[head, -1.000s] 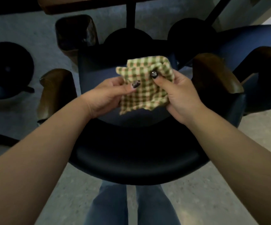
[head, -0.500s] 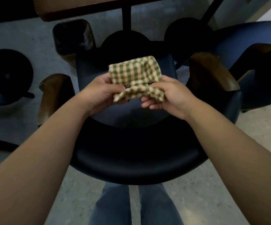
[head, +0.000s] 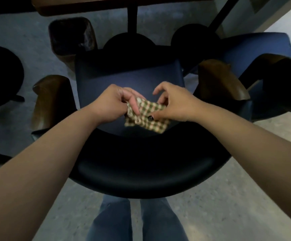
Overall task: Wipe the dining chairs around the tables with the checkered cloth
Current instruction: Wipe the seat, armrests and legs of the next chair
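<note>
1. Both hands hold the small green, cream and orange checkered cloth (head: pixel 147 115) above the seat: the left hand (head: pixel 112 103) has its fingers curled into the cloth's left edge, and the right hand (head: pixel 174 105) pinches the right side under its thumb, with its index finger lifted clear.

2. That cloth sits folded into a compact pad between the two hands, over the back half of the dark blue padded seat (head: pixel 123 84) of the armchair. I cannot tell whether it touches the seat or hangs just above it.

3. By my reading the step in hand is folding or readying the cloth, not wiping; no stroke on the chair is visible.

4. Nothing on the seat, the curved dark backrest (head: pixel 150 173) or the two brown wooden armrests (head: pixel 52 100) shows whether they have been wiped; the light is too dim to see dust or damp streaks.

5. At least one more blue chair (head: pixel 256 49) stands to the right, and a dark round shape (head: pixel 0 75) to the left may be a further seat or a base, so much of the task seems left.

6. Surroundings: a speckled grey floor (head: pixel 228 197), a brown table edge (head: pixel 89 6) on a black post at the top, a dark lined bin (head: pixel 71 35) beside it, and the person's blue jeans (head: pixel 137 221) behind the chair.
</note>
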